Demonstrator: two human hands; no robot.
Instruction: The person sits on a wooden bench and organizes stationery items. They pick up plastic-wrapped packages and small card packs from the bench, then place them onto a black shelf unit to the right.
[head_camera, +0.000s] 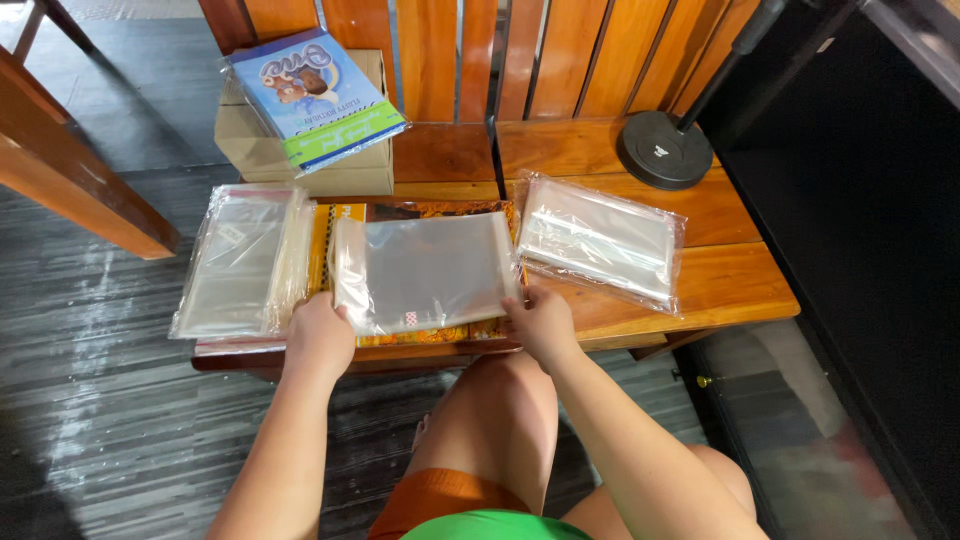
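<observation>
A clear plastic sleeve (425, 268) lies flat over an orange-yellow patterned book (420, 335) on the wooden bench (730, 275). My left hand (318, 335) pinches the sleeve's lower left corner. My right hand (538, 322) grips its lower right corner. Both hands rest at the bench's front edge, above my knees.
A stack of clear sleeves (240, 258) lies to the left, another pack of sleeves (600, 238) to the right. A cardboard box (300, 160) at the back carries a wrapped blue book (315, 95). A black round stand base (665, 150) sits back right, beside a dark cabinet (860, 200).
</observation>
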